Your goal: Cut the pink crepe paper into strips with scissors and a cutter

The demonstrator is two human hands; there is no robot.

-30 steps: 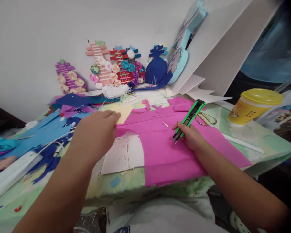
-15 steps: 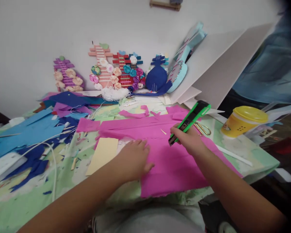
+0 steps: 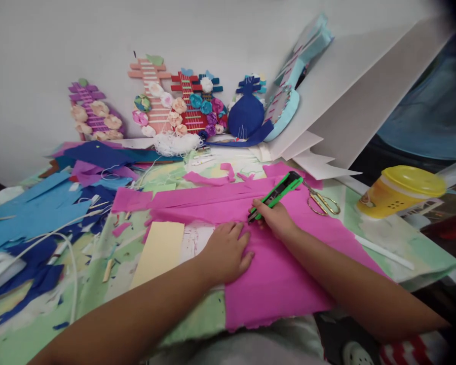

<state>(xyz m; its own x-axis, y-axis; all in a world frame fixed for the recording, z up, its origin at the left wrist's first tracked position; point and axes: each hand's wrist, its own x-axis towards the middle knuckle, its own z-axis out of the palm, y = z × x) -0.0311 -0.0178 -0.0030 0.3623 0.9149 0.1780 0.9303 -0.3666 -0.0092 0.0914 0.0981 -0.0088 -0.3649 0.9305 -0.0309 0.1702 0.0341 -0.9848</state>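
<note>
Pink paper [image 3: 281,284] lies spread on the green-patterned table. My left hand [image 3: 228,253] rests flat on its left part, fingers apart, holding nothing. Above the paper, my right hand [image 3: 275,218] grips a green and black utility knife [image 3: 277,195], its tip pointing down and left, close to the left fingertips; whether it touches the paper cannot be made out. Left of my left hand are a cream card [image 3: 159,251] and a whitish scuffed surface [image 3: 192,241]. Gold-handled scissors [image 3: 323,202] lie at the paper's upper right.
Decorated instrument shapes [image 3: 192,109] lean on the wall behind white string [image 3: 178,144]. Blue paper scraps [image 3: 41,203] and a white cable [image 3: 74,263] lie at left. A yellow-lidded cup [image 3: 403,191] and a white stick [image 3: 383,252] are at right.
My right hand has moved the knife left and lower, toward my left hand. My left hand has shifted slightly right on the paper. The camera view has shifted a little.
</note>
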